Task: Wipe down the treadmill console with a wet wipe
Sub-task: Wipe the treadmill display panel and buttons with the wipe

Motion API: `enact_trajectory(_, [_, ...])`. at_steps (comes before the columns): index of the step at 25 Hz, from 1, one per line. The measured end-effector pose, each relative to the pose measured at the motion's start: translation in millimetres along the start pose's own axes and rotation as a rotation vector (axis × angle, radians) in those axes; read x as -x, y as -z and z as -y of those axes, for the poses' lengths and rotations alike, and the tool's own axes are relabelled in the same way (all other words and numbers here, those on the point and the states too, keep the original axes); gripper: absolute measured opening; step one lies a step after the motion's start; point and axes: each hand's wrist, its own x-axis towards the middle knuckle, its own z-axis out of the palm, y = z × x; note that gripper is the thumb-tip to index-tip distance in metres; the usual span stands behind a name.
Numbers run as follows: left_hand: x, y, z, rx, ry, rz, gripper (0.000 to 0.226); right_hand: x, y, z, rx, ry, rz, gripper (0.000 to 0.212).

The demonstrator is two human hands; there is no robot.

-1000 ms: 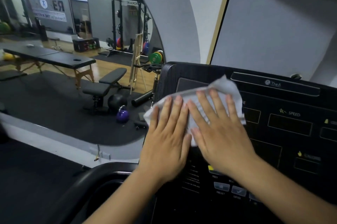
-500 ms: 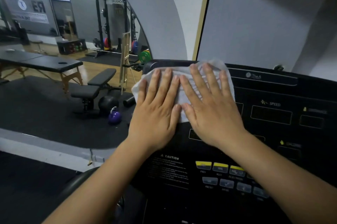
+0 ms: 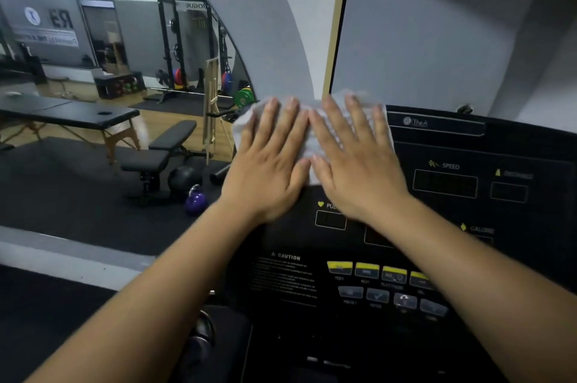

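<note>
I have both hands, left hand (image 3: 268, 164) and right hand (image 3: 352, 161), spread flat on the wet wipe (image 3: 307, 136) at the console (image 3: 468, 257) top-left corner; it looks limp, best pinned by palms.

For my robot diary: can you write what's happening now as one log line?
step: wiping | left hand: flat on wet wipe | right hand: flat on wet wipe | place: console top-left corner

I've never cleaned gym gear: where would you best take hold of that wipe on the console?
Probably by the wipe's loose left corner, coming from the left. It lies flat under the left hand and right hand, and that corner hangs free past the console's top left edge.
</note>
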Motion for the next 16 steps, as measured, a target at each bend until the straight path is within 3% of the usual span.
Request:
enact_trajectory(3, [-9.4, 0.1, 0.6, 0.01, 0.038, -0.002, 0.064, -9.6, 5.0, -3.1, 0.004, -0.037, 0.02, 0.063])
enact_trajectory(9, [79.8, -8.3, -33.6, 0.026, 0.048, 0.036, 0.064, 69.4, -16.3, 24.4, -0.078, 0.063, 0.024, 0.065])
enact_trajectory(16, [-21.9, 9.9, 13.4, 0.04, 0.079, 0.036, 0.066, -30.6, 12.6, 5.5, -0.028, -0.017, 0.034, 0.063])
